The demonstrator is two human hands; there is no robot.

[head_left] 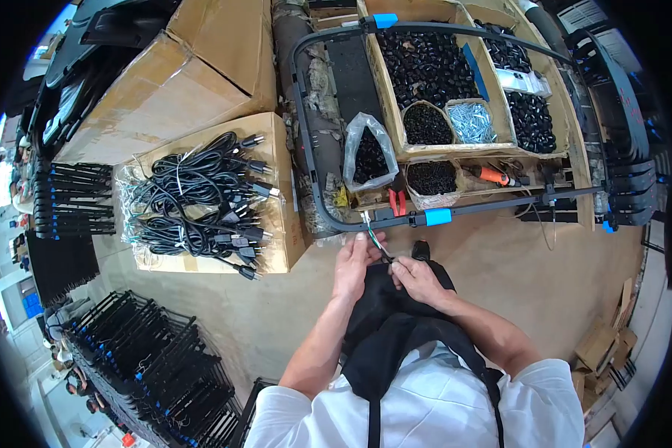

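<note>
Just below the near rail of a black tubular frame (328, 213), both my hands are at a black power cord. Loose green and white wires (375, 240) come out of the cord's end and rise to a small white connector (365, 216) at the rail. My left hand (353, 263) is closed at these wires, thumb and fingertips against them. A little lower on the right, my right hand (418, 279) pinches the black sheath between thumb and finger. Blue tape (437, 216) wraps the rail nearby. The cord's other end is hidden.
Bundled power cords (194, 194) lie on a cardboard box (276, 250) at left. Beyond the rail, a wooden tray (392, 127) holds black plastic parts and silver screws (471, 122). Red-handled pliers (398, 201) and an orange tool (493, 175) lie nearby. Stacked black frames (157, 366) stand lower left.
</note>
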